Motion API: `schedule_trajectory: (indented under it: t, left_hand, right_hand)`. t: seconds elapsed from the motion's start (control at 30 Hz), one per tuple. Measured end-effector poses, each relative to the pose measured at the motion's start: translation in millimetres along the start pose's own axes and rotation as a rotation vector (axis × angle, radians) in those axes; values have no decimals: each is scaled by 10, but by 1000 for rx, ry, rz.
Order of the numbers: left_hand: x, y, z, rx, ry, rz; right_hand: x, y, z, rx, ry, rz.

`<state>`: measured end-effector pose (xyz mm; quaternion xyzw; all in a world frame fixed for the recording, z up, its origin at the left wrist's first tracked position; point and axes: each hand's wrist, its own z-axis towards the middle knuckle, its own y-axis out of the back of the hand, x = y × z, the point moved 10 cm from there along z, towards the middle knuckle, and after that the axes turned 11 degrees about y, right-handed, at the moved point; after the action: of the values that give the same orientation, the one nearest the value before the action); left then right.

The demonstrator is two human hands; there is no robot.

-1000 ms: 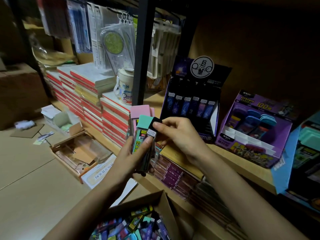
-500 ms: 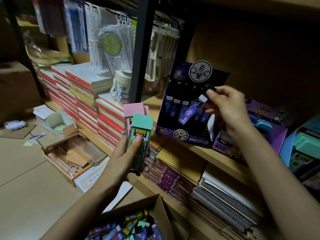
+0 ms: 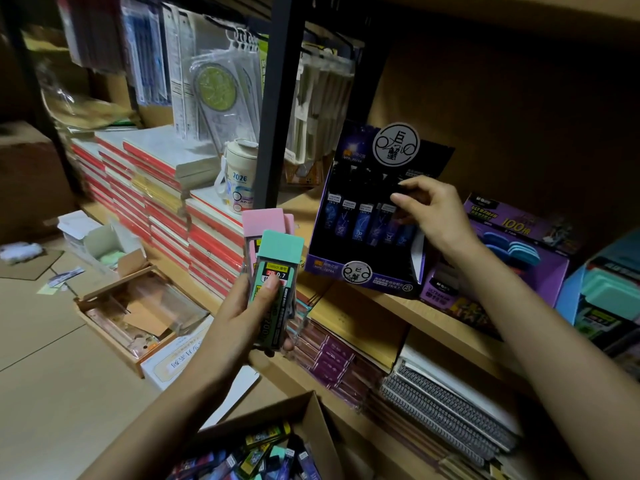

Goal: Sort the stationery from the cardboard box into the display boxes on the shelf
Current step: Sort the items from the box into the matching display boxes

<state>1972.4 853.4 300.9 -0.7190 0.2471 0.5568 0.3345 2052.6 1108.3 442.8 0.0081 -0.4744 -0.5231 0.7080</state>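
- A small stack of lead cases is gripped by the left hand (image 3: pixel 242 317) at lower centre of the frame. The fingers are curled round the stack and the thumb is pressed on the mint-capped case (image 3: pixel 277 268) in front. A pink-capped case (image 3: pixel 263 220) is held behind it.
- Many more cases are seen unsorted in the cardboard box (image 3: pixel 311 407) at the bottom centre.
- The dark display box (image 3: pixel 363 271) is set near the front edge of the shelf (image 3: pixel 398 306), right of centre, with a row of blue-purple cases stood inside.
- A dark-capped case (image 3: pixel 398 196) is pinched between thumb and fingertips of the right hand (image 3: pixel 436 216) at the right end of that row. It is judged not fully seated.
- If it is released early, it could be left askew or caught on its neighbour.
- If it is pushed hard, the display box could be shoved back or tipped.
- The stack on the left could slip if attention is kept on the right.
- Half a second earlier the case was held tilted in front of the box. It is now brought upright into the row, and the stack is unchanged.
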Motion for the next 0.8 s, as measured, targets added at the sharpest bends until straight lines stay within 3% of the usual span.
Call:
schedule_trajectory:
  t: [0.23, 0.57, 0.7, 0.8]
  left_hand:
    - [-6, -31, 5, 5, -9, 9]
    - [-4, -116, -43, 71, -17, -19]
    - [48, -276, -72, 129, -8, -5]
    - [114, -415, -69, 170, 8, 26]
  right_hand:
    - [-173, -70, 2, -23, -121, -68]
    - [178, -78, -182, 145, -107, -603]
    - [456, -420, -846, 219, -155, 0]
    - [522, -686, -1163, 305, -191, 139]
